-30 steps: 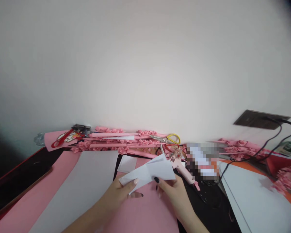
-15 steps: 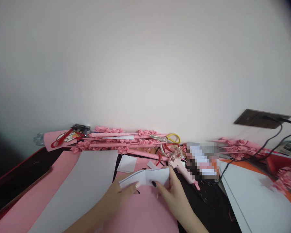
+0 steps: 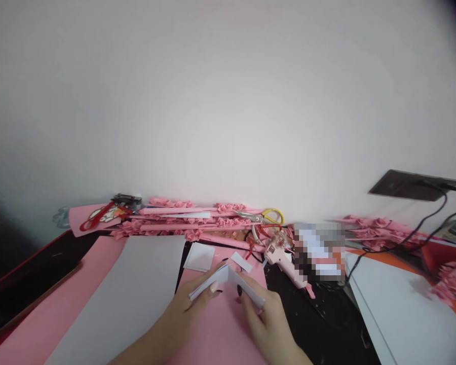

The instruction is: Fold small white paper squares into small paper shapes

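Observation:
Between my hands is a small folded white paper (image 3: 223, 275), creased in the middle so its two halves stand up in a V. My left hand (image 3: 197, 294) pinches the left half, thumb on the near face and fingers behind. The right half is gripped by my right hand (image 3: 261, 306), its thumb with a dark nail pressed on the near face. Below them lies a pink paper sheet (image 3: 220, 329). Just beyond the hands rest a stack of small white paper pieces (image 3: 199, 257) and a narrow white strip (image 3: 241, 262).
A pink glue gun (image 3: 285, 263) lies to the right, near scissors with yellow handles (image 3: 266, 217). Pink paper flower stems (image 3: 197, 223) line the wall. Large white sheets (image 3: 129, 289) lie left and right. Black cords hang from a wall socket (image 3: 406, 185).
The paper has gone from nearly flat to bent at its crease, as my right hand moved lower and turned its half toward me. The narrow white strip behind is now fully uncovered.

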Demonstrator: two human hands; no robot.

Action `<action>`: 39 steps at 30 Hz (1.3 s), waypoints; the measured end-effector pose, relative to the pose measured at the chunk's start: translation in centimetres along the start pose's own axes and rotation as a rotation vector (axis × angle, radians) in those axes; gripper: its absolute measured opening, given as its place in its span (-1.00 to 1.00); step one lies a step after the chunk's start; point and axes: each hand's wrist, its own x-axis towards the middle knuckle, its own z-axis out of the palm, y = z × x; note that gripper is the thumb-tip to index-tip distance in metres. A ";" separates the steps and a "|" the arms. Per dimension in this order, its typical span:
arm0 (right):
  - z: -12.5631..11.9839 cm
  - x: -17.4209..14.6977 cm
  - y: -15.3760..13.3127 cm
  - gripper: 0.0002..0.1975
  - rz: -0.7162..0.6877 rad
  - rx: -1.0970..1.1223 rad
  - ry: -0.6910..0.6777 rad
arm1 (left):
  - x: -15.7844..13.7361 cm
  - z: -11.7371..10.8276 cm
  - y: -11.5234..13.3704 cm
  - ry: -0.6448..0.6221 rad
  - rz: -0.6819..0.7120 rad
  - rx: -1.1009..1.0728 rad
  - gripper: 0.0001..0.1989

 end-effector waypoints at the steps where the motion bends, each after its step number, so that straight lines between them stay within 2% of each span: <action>1: 0.0 -0.1 -0.1 -0.63 -0.026 -0.024 -0.018 | -0.1 0.1 0.3 -0.005 0.025 0.007 -0.58; 4: 0.1 -0.2 -0.4 -0.52 -0.095 -0.079 -0.107 | -0.2 0.1 0.5 -0.030 0.085 0.045 -0.55; 8: 0.2 -0.2 -0.7 -0.31 -0.199 -0.109 -0.263 | -0.2 -0.3 -0.4 -0.077 0.150 0.048 -0.43; 11: 0.7 -0.3 -0.6 -0.35 -0.180 -0.130 -0.292 | -0.2 -0.4 -0.7 -0.121 0.195 -0.021 -0.19; 13: 1.0 -0.4 -0.4 -0.39 -0.146 -0.152 -0.279 | -0.2 -0.2 -0.3 -0.120 0.150 -0.055 -0.10; 15: 1.2 -0.6 -0.1 -0.41 -0.097 -0.137 -0.223 | -0.1 0.0 0.2 -0.051 0.024 -0.047 -0.28; 17: 1.2 -0.6 0.1 -0.44 -0.013 -0.089 -0.085 | 0.1 0.1 0.5 0.042 -0.074 -0.063 -0.48; 19: 1.1 -0.4 0.2 -0.55 0.083 -0.030 0.044 | 0.2 0.1 0.3 0.061 -0.151 -0.135 -0.54; 21: 1.0 -0.2 0.2 -0.74 0.154 0.043 0.041 | 0.3 0.1 0.0 0.028 -0.208 -0.225 -0.57; 23: 1.0 0.0 0.3 -0.83 0.192 0.125 -0.023 | 0.3 0.3 -0.3 -0.037 -0.232 -0.233 -0.58; 27: 1.2 0.0 0.8 -0.76 0.231 0.166 -0.002 | 0.2 0.7 -0.5 -0.129 -0.176 -0.084 -0.55; 30: 1.1 -0.1 0.8 -0.76 0.224 0.143 0.024 | 0.3 0.7 -0.7 -0.082 -0.084 0.064 -0.52; 33: 1.0 0.0 0.5 -0.78 0.168 0.135 -0.011 | 0.3 0.5 -1.1 -0.031 -0.036 0.163 -0.53; 36: 1.0 0.0 0.2 -0.73 0.146 0.170 -0.072 | 0.2 0.3 -1.4 -0.024 -0.037 0.167 -0.57; 39: 1.1 0.0 0.3 -0.74 0.166 0.205 -0.076 | -0.1 0.3 -1.0 -0.014 -0.029 0.144 -0.56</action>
